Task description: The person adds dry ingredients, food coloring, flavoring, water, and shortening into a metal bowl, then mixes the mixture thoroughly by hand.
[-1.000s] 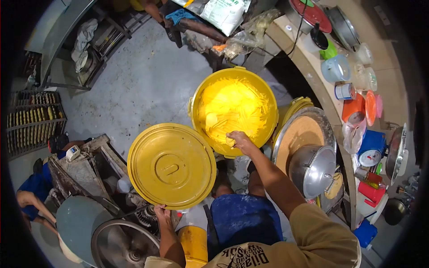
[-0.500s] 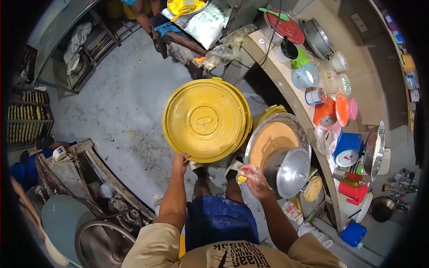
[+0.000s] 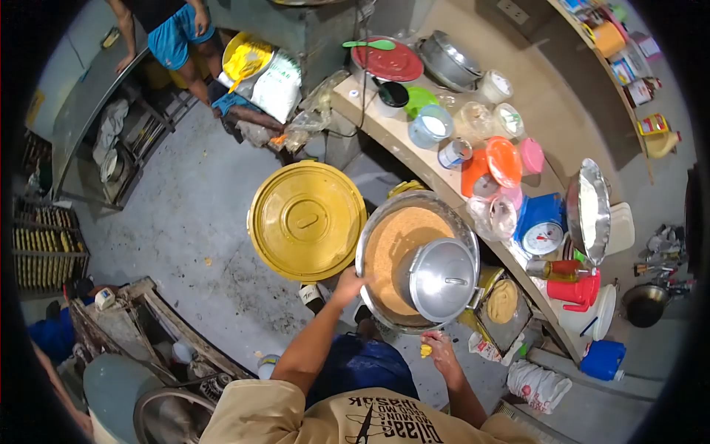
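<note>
The bench (image 3: 373, 118) ran along the right. Near it sat the basin (image 3: 466, 231), the lid (image 3: 305, 229) just to its left. Inside were brown crumbs (image 3: 392, 237) and the pot (image 3: 444, 285). The hands were apart: the left hand (image 3: 349, 286) touched the basin's rim, gripping or not I could not tell; the right hand (image 3: 442, 351) pinched a yellow lump (image 3: 426, 350).

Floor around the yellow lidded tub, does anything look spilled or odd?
Yes, slightly: left of the yellow lidded tub, the grey floor shows scattered dark marks and a small yellowish scrap. They break up the plain surface; I can't tell what they are.
</note>
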{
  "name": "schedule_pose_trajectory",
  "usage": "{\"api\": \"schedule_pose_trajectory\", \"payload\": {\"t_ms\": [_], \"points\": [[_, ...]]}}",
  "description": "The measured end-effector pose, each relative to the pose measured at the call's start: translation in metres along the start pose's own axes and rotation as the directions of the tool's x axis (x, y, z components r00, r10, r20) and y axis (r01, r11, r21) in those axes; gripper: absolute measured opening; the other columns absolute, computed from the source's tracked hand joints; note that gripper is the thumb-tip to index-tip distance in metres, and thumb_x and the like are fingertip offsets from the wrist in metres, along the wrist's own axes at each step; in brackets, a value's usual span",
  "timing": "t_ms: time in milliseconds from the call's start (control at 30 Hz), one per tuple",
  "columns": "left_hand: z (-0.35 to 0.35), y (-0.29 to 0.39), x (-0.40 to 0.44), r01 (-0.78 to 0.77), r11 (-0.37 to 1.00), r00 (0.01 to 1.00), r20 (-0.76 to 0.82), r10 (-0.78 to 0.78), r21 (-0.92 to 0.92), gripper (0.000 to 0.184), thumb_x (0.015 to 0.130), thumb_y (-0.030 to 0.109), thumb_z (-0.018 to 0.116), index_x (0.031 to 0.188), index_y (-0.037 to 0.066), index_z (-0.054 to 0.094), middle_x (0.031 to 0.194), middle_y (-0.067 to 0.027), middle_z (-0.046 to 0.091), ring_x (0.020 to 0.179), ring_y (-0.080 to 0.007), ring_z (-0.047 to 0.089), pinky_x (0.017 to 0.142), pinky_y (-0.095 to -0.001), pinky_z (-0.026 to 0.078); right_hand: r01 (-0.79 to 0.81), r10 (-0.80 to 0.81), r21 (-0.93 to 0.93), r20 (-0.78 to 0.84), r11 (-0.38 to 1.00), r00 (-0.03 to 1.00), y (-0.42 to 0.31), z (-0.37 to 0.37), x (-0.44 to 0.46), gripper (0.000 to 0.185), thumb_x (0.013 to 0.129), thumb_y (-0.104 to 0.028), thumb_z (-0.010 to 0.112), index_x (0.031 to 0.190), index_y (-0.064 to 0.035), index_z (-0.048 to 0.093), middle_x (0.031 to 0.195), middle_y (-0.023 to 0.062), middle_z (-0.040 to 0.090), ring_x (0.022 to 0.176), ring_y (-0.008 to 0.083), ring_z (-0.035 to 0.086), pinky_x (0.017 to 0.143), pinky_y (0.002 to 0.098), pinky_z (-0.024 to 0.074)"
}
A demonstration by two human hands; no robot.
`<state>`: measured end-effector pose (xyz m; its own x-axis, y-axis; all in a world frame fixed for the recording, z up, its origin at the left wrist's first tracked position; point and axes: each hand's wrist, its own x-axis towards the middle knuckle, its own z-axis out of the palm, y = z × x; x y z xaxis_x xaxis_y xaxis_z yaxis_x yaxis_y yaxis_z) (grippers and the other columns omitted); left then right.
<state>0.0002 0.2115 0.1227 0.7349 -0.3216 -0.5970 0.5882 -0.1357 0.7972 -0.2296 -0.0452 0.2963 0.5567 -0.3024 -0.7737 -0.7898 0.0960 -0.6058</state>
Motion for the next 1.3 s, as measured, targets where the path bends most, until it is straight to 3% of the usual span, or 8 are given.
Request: {"api": "schedule_pose_trajectory", "payload": {"t_ms": [200, 300, 467, 600, 700, 1000, 1100, 1300], "points": [[0.025, 0.009, 0.023, 0.123, 0.957, 0.874, -0.486, 0.021, 0.262, 0.026, 0.074, 0.022, 0.075, 0.092, 0.003, 0.077, 0.083, -0.0221, 0.074, 0.079, -0.0375, 0.073, 0.072, -0.0455, 0.056, -0.077, 0.04, -0.147, -0.238, 0.986, 0.97, 0.105, -0.068, 0.024, 0.019, 0.091, -0.016, 0.069, 0.102, -0.0004, 0.07, 0.091, 0.0065, 0.067, 0.086, 0.016, 0.065, 0.071, 0.0317, 0.0522], [0.002, 0.039, 0.031, 0.14, 0.939, 0.876, -0.482, 0.031, 0.315, 0.026, 0.073, 0.023, 0.074, 0.093, 0.006, 0.078, 0.083, -0.0215, 0.074, 0.08, -0.0378, 0.073, 0.072, -0.0452, 0.056, 0.463, -0.686, -0.856, 0.195, 0.229, 0.7, 0.171, -0.117, 0.022, 0.021, 0.09, -0.021, 0.07, 0.101, -0.0026, 0.071, 0.091, 0.0107, 0.069, 0.085, 0.0211, 0.068, 0.069, 0.0346, 0.0539], [-0.055, 0.067, 0.032, 0.101, 0.877, 0.84, -0.512, 0.177, 0.469, 0.034, 0.071, 0.026, 0.073, 0.096, 0.003, 0.077, 0.085, -0.0246, 0.073, 0.082, -0.0403, 0.073, 0.075, -0.047, 0.056, -0.002, -0.012, -0.046, -0.302, 0.999, 0.953, 0.163, -0.104, -0.038, 0.033, 0.08, -0.021, 0.076, 0.108, -0.0053, 0.07, 0.1, 0.0183, 0.069, 0.088, 0.0342, 0.068, 0.074, 0.0452, 0.0558], [-0.119, 0.056, 0.04, 0.148, 0.876, 0.775, -0.604, 0.187, 0.46, 0.037, 0.071, 0.026, 0.073, 0.095, -0.001, 0.076, 0.086, -0.0274, 0.072, 0.082, -0.0427, 0.072, 0.077, -0.0486, 0.055, 0.396, -0.578, -0.826, 0.107, 0.401, 0.809, 0.214, -0.116, -0.063, 0.05, 0.069, -0.011, 0.083, 0.116, -0.0064, 0.066, 0.106, 0.0168, 0.069, 0.094, 0.0364, 0.067, 0.08, 0.0471, 0.0551], [-0.166, 0.07, 0.034, 0.156, 0.886, 0.715, -0.668, 0.204, 0.437, 0.036, 0.072, 0.025, 0.072, 0.093, -0.004, 0.074, 0.087, -0.0285, 0.072, 0.082, -0.0435, 0.072, 0.077, -0.0489, 0.055, 0.382, -0.441, -0.471, -0.016, 0.795, 0.897, 0.192, -0.095, -0.077, 0.039, 0.082, -0.022, 0.077, 0.116, -0.0051, 0.067, 0.103, 0.0158, 0.069, 0.095, 0.0329, 0.065, 0.086, 0.0441, 0.0545], [-0.303, 0.016, 0.04, 0.117, 0.978, 0.678, -0.733, 0.048, 0.172, 0.03, 0.073, 0.012, 0.073, 0.096, -0.006, 0.073, 0.085, -0.0211, 0.074, 0.076, -0.0309, 0.072, 0.071, -0.0432, 0.056, 0.57, -0.637, -0.761, 0.279, 0.31, 0.719, 0.146, -0.077, -0.042, 0.049, 0.074, -0.007, 0.081, 0.121, -0.0051, 0.066, 0.107, 0.0129, 0.069, 0.105, 0.0315, 0.066, 0.081, 0.0415, 0.0584], [-0.314, 0.012, 0.016, 0.131, 0.988, 0.652, -0.758, -0.026, 0.079, 0.032, 0.073, 0.011, 0.076, 0.101, -0.005, 0.074, 0.087, -0.0161, 0.075, 0.075, -0.0251, 0.07, 0.07, -0.0412, 0.056, 0.209, -0.215, -0.065, -0.097, 0.976, 0.972, 0.123, -0.068, -0.018, 0.034, 0.083, -0.005, 0.077, 0.115, -0.0065, 0.067, 0.104, 0.0076, 0.068, 0.103, 0.0238, 0.067, 0.073, 0.0366, 0.0613], [-0.317, 0.024, -0.004, -0.101, 0.974, 0.677, -0.731, -0.083, -0.204, 0.03, 0.08, 0.017, 0.082, 0.104, 0.001, 0.074, 0.084, -0.0079, 0.071, 0.072, -0.0214, 0.066, 0.065, -0.0375, 0.055, 0.09, -0.094, 0.356, -0.008, 0.93, 0.996, 0.068, -0.107, 0.038, 0.018, 0.09, -0.008, 0.069, 0.106, -0.0018, 0.064, 0.101, 0.0102, 0.064, 0.081, 0.0268, 0.068, 0.071, 0.0426, 0.0637]]}}
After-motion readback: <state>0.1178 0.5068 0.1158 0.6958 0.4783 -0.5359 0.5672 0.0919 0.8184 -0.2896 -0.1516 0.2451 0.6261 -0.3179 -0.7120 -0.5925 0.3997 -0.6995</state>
